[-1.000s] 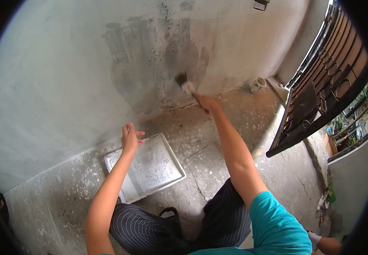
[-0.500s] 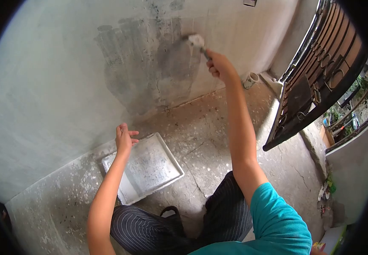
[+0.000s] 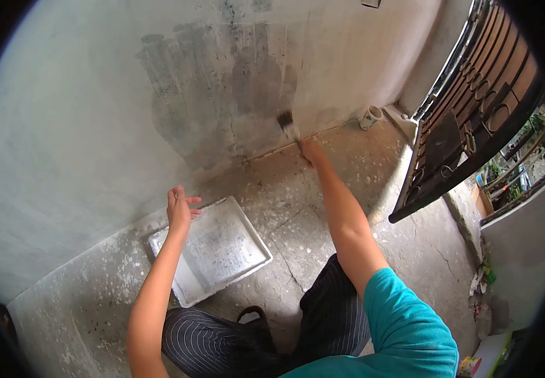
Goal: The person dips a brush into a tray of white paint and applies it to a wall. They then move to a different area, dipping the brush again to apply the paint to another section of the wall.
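- Two bare hands appear, both belonging to the person wearing the camera, who crouches on a stained, cracked concrete floor facing a pale plastered wall.
- Right hand: arm extended forward, fingers closed around the handle of a small paintbrush with dark bristles and a pale ferrule. The brush is tilted, bristles uppermost, and its tip meets the wall low down, just above the joint between wall and floor.
- Dark, damp-looking grey patch: it covers the middle of the wall in vertical streaks; the brush tip lies at its lower right edge.
- Left hand: open and empty, fingers loosely spread and pointing towards the wall. It hovers over the far left corner of a shallow, rectangular white paint tray; whether it touches the rim cannot be told.
- Paint tray: it lies flat on the floor, just in front of the person's knees, well apart from the brush.
- Small white cup-like vessel: it lies at the foot of the wall, right of the brush.
- Dark brown metal gate with ring ornaments: it leans open at the right.
- Clothing: teal short sleeve, dark pinstriped trousers.
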A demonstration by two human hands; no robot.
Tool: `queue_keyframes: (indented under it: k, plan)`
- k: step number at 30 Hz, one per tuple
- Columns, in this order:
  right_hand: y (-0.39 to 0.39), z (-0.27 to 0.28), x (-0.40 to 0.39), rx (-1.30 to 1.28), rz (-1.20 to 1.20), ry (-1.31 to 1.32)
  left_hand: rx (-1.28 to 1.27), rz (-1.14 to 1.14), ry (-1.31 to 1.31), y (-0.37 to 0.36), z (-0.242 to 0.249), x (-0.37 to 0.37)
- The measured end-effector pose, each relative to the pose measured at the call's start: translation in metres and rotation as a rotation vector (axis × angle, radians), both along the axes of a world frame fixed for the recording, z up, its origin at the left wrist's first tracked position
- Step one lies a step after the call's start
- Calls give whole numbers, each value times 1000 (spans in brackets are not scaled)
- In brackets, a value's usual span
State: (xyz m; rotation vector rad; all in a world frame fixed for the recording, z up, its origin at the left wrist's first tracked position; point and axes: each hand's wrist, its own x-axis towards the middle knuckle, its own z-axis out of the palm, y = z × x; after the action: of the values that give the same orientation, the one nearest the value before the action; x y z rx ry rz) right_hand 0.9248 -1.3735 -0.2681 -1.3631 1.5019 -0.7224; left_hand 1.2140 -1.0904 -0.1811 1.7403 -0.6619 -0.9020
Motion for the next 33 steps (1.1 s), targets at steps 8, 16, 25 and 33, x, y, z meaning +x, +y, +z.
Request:
queue_keyframes:
  k: [8,16,25,33]
  plan:
    - [-32,58,14,-16,45,215,15,-9,11,-7,-4,-1]
    - [36,251,-1,-221,-6,-464,39,-5,31,-18,-13,-3]
    - [77,286,50,-320,236,-875,-67,57,-40,-17,-28,8]
    - [167,293,188,-579,342,-878,42,179,-180,63,9,41]
